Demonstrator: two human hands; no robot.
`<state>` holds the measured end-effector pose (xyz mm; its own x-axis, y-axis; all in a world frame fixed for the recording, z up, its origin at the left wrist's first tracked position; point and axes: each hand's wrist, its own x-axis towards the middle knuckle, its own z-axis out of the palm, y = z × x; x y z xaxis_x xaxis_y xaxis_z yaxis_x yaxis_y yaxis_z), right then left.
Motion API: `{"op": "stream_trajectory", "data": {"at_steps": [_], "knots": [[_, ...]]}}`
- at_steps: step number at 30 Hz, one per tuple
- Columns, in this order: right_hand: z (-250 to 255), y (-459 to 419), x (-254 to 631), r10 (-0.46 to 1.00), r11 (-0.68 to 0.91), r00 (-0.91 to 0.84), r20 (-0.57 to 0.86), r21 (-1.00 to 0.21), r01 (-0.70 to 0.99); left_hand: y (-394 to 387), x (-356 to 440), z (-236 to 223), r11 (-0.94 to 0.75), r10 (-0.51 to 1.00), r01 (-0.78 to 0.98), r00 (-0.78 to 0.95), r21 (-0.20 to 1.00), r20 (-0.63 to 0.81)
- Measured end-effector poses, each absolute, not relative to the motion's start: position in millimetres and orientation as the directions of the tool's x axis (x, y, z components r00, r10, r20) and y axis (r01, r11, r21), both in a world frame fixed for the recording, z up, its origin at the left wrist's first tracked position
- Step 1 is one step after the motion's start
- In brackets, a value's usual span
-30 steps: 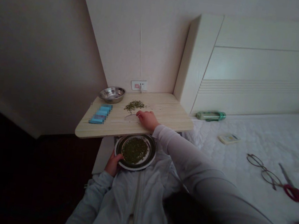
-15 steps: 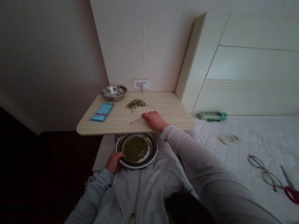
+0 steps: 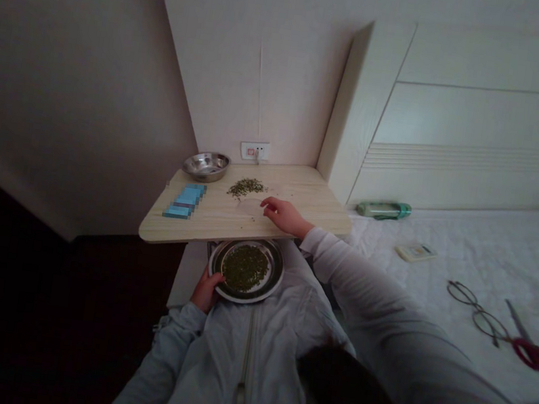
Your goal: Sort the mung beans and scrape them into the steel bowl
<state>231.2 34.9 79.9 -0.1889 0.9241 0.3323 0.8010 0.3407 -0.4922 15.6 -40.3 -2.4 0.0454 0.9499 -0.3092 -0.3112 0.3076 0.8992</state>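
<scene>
My left hand [image 3: 207,291] grips the left rim of a round metal plate [image 3: 278,275], thumb over the edge. On the plate lies a spread of small green beans or seeds [image 3: 244,269]. Above the small wooden table, my right hand [image 3: 285,215] has its fingers bent around the end of a thin clear piece of plastic [image 3: 249,206], faint and hard to make out. Just beyond the plastic is a loose pile of green and brown bits [image 3: 246,188] on the tabletop [image 3: 217,221]. A few stray grains lie close to the right hand.
A metal bowl [image 3: 206,166] stands at the table's back left, a blurred blue object [image 3: 185,201] in front of it. On the white bed are a green bottle [image 3: 384,210], a pale flat device [image 3: 415,252], eyeglasses [image 3: 476,312] and red-handled scissors [image 3: 534,356].
My right hand has shifted slightly right; the clear plastic tilted toward the table's front edge, then went back near the pile. My left hand keeps the plate in place.
</scene>
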Motion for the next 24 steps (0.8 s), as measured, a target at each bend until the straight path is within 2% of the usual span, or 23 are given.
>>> {"op": "stream_trajectory", "data": {"at_steps": [11,18,21,24], "knots": [[73,31,223,0.955,0.292,-0.221,0.195,-0.516,0.806,-40,14,-7,0.291,0.956,-0.346,0.065,0.892,-0.286],[74,26,226,0.95,0.295,-0.286,0.129,-0.676,0.676,-38,13,-10,0.275,0.961,-0.341,0.058,0.899,-0.272],[69,32,233,0.964,0.259,-0.206,0.165,-0.747,0.613,-38,14,-7,0.252,0.967,-0.34,0.055,0.906,-0.248],[59,41,241,0.975,0.185,-0.011,0.221,-0.789,0.587,-39,14,-4,0.25,0.968,-0.335,0.05,0.909,-0.247]]}}
